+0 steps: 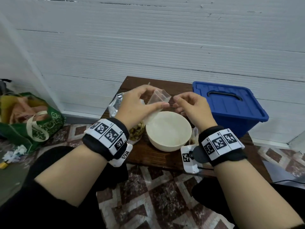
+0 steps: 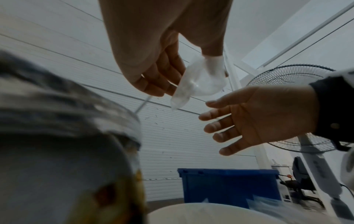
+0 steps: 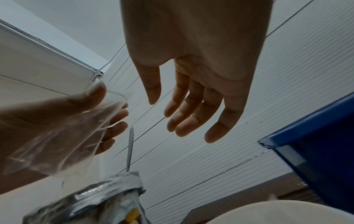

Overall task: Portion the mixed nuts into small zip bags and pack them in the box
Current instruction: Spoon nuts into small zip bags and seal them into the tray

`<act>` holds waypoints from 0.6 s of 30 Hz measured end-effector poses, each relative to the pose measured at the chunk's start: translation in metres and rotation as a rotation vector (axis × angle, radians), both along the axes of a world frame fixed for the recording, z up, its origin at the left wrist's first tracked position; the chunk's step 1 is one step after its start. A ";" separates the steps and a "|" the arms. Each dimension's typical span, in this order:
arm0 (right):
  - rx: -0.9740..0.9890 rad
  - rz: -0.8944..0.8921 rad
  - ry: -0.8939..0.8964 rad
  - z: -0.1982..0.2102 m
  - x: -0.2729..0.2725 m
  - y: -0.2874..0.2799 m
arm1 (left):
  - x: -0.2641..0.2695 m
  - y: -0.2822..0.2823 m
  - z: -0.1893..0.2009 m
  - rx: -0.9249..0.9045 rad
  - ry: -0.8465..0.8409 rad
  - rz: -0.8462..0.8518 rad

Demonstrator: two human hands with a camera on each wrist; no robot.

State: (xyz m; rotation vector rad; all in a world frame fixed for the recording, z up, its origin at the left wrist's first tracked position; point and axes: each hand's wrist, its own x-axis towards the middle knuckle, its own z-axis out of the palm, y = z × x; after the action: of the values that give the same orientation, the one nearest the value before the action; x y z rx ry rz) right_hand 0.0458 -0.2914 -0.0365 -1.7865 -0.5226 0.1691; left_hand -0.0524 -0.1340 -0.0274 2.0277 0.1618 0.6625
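Note:
My left hand pinches a small clear zip bag between thumb and fingers, just above the far rim of a cream bowl. The bag looks empty, and its mouth is bowed open in the right wrist view. My right hand hovers a little to the right of the bag with relaxed fingers, holding nothing and not touching it. A foil bag of mixed nuts stands open to the left of the bowl, partly behind my left wrist. The blue box sits at the right with its lid on.
Everything sits on a small dark wooden table against a white wall. More clear bags lie to the right of the bowl. A thin metal handle sticks up from the foil bag. A green tote sits on the floor to the left.

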 end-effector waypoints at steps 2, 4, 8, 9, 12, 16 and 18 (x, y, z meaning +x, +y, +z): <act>-0.004 -0.012 -0.031 0.003 0.002 0.019 | -0.007 0.017 0.005 0.010 0.009 0.107; -0.071 0.000 -0.064 0.008 0.001 0.037 | -0.012 0.036 0.007 0.001 0.013 0.207; -0.225 0.078 -0.146 0.017 -0.006 0.068 | -0.014 0.065 0.003 -0.085 0.037 0.311; -0.237 0.088 -0.161 0.017 -0.008 0.075 | -0.014 0.071 0.001 -0.103 0.044 0.332; -0.245 0.090 -0.205 0.013 -0.009 0.091 | -0.012 0.083 -0.009 -0.171 0.045 0.376; -0.256 -0.005 -0.377 0.013 -0.008 0.097 | -0.012 0.087 -0.019 -0.290 0.021 0.360; -0.221 0.009 -0.560 0.015 -0.009 0.096 | -0.011 0.088 -0.023 -0.328 0.021 0.353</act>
State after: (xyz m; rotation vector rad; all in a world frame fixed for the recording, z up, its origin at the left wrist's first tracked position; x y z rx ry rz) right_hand 0.0371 -0.1956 -0.0211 -2.0488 -0.9372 -0.2888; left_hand -0.0638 -0.0457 -0.0509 1.7025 0.6121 0.7756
